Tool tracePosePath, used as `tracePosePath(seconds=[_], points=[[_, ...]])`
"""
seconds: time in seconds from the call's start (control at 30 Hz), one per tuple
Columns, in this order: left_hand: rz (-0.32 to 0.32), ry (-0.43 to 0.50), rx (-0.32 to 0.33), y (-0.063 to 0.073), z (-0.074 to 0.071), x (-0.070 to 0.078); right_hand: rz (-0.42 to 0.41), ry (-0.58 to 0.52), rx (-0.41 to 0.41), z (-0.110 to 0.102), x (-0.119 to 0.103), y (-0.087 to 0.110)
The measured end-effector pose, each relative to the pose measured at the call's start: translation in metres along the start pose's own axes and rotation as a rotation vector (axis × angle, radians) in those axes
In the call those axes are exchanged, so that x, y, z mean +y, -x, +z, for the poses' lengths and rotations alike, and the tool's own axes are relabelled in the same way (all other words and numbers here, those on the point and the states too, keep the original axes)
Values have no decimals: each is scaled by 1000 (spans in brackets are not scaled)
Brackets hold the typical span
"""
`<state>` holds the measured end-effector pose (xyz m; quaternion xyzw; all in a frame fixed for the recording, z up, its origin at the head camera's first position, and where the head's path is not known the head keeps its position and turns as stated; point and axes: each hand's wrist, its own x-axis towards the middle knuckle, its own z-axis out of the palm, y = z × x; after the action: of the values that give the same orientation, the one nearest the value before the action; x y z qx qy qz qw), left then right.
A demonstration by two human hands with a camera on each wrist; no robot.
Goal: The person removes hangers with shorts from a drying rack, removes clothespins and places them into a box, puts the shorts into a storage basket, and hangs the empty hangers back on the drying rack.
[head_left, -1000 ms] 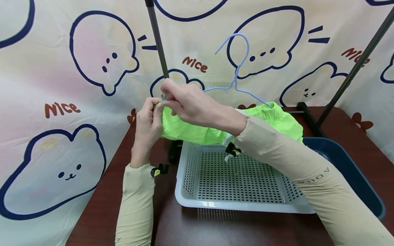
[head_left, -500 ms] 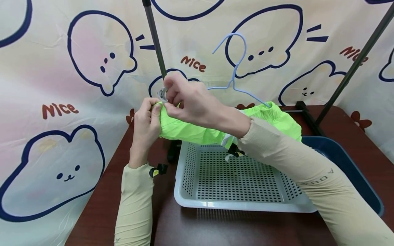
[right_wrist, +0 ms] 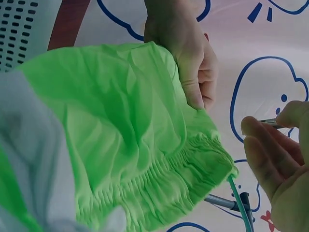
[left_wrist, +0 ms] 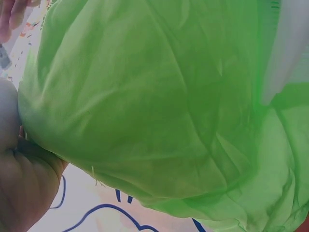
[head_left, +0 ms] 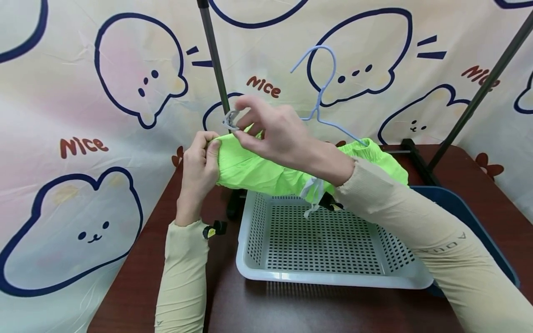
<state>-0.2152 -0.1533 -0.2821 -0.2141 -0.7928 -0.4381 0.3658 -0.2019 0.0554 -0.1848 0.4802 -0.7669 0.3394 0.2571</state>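
Bright green shorts [head_left: 258, 169] with a gathered elastic waistband [right_wrist: 159, 181] and white drawstring [head_left: 313, 189] are stretched over a blue wire hanger [head_left: 319, 99]. At the shorts' left end, my left hand [head_left: 199, 164] pinches the fabric between thumb and fingers; in the left wrist view the green cloth [left_wrist: 145, 96] fills most of the picture. My right hand [head_left: 281, 132] is just right of it, above the shorts, pinching a small clear-grey clip [head_left: 230, 120] between thumb and index finger. The clip is apart from the cloth. The hanger's left part is hidden.
Beneath the shorts a light grey perforated basket [head_left: 333, 280] stands on the dark brown table [head_left: 250, 310]. A dark blue tub [head_left: 462, 212] lies to its right, partly behind my right arm. Dark rack poles [head_left: 216, 64] rise at left and right before a printed curtain.
My right hand has drawn the clip away from the shorts' left corner, moving right and slightly up, and the clip has turned. My left hand keeps its pinch in place.
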Motion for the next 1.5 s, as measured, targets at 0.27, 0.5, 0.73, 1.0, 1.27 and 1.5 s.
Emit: tracePosePath(seconds=[0.27, 0.5, 0.73, 1.0, 1.27, 1.5], points=[[-11, -5, -3, 0, 0, 1, 62, 45, 26, -9, -2, 8], [-13, 1, -5, 0, 0, 1, 100, 53, 31, -18, -3, 15], [-9, 11, 1, -1, 2, -1, 154, 59, -16, -31, -4, 25], [-7, 7, -5, 0, 2, -2, 72, 53, 19, -45, -4, 36], [7, 6, -7, 0, 1, -1, 42, 148, -18, -62, -6, 44], [-5, 4, 6, -1, 2, -2, -13, 242, -39, -76, -9, 54]])
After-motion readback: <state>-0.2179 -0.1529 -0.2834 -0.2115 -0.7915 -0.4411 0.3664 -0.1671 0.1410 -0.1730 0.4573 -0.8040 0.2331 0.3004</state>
